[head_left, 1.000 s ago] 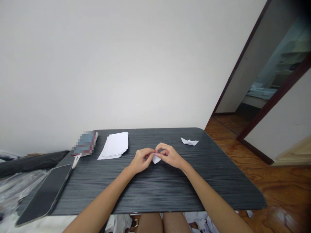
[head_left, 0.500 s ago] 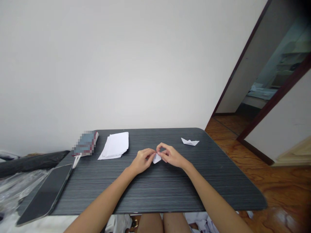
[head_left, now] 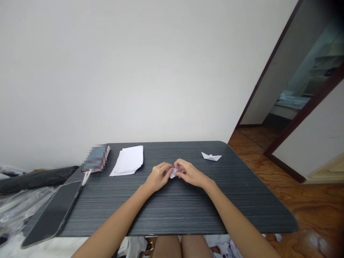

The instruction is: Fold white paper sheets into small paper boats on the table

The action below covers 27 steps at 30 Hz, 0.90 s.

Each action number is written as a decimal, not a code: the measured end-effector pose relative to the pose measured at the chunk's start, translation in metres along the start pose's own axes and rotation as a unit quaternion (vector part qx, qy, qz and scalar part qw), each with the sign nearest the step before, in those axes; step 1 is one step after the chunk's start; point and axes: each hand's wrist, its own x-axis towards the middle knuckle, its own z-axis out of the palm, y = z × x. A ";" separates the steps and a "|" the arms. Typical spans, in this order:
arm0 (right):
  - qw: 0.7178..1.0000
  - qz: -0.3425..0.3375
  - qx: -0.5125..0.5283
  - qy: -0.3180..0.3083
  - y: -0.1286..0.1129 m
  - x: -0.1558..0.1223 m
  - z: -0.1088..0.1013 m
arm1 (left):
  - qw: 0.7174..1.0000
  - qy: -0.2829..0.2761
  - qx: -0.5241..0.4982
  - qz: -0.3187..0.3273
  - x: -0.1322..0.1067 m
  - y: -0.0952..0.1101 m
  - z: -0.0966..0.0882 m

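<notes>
A small piece of folded white paper (head_left: 173,173) is held between my two hands, just above the middle of the dark table. My left hand (head_left: 160,176) pinches its left side between thumb and fingertips. On the other side, my right hand (head_left: 186,172) grips the paper's right edge with curled fingers. The fingers hide part of the folds. To the right of my hands, a folded white paper boat (head_left: 211,156) lies on the table. A stack of white paper sheets (head_left: 129,160) lies to the left of my hands.
The dark ribbed table (head_left: 174,218) backs onto a white wall. At its left edge lie a dark tablet (head_left: 52,213) and a blurred-out book-like item (head_left: 96,157) with a white strap. Clear plastic wrapping (head_left: 24,204) is beyond, and a doorway opens at right.
My right fingers have curled further around the paper, whose visible part looks smaller and more creased. The left hand keeps its pinch. The whole view has shifted slightly.
</notes>
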 end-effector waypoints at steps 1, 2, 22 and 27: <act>1.000 -0.001 -0.005 -0.002 0.000 0.000 0.000 | 1.000 0.000 0.001 0.001 0.000 0.000 0.000; 1.000 -0.004 -0.014 -0.009 0.001 0.000 -0.001 | 1.000 0.000 0.002 0.003 0.000 -0.001 0.000; 0.974 -0.059 -0.213 -0.046 0.001 -0.004 -0.008 | 0.985 -0.171 -0.035 0.004 0.007 0.001 -0.026; 0.970 -0.062 -0.226 -0.066 0.000 -0.005 -0.003 | 0.976 -0.208 0.060 0.024 0.006 0.003 -0.026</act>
